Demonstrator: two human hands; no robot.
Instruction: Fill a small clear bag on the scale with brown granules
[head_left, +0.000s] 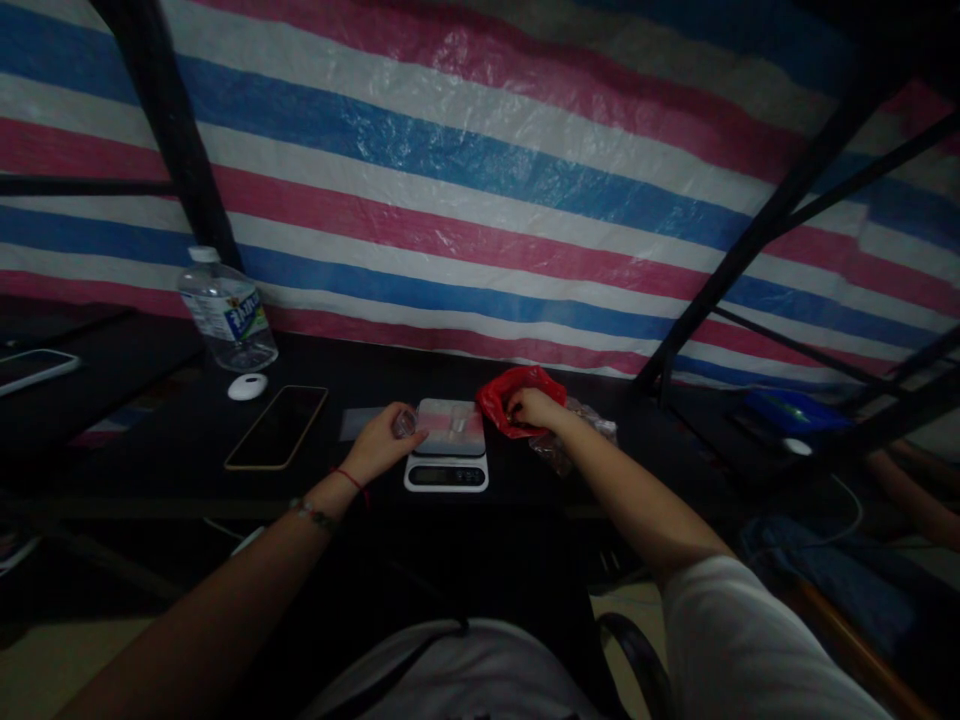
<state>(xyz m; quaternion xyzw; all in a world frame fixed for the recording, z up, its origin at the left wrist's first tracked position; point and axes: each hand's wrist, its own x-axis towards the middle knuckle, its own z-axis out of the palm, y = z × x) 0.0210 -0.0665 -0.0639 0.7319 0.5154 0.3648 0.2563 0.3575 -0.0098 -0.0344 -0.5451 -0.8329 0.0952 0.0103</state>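
Note:
My left hand is closed around a small clear plastic cup, at the left edge of a white kitchen scale. On the scale's plate stands another small clear cup. To the right of the scale, a red plastic bag gapes open. My right hand reaches into its mouth with fingers drawn together; dark bits show at the fingertips, too small to name. Beneath my right wrist and beside the red bag lies a crinkled clear plastic bag with brownish contents.
Left on the black table sit a phone, a white earbud case and a clear plastic bottle. A striped tarp hangs behind, between dark metal posts. Another person's arm shows at far right, near a blue package.

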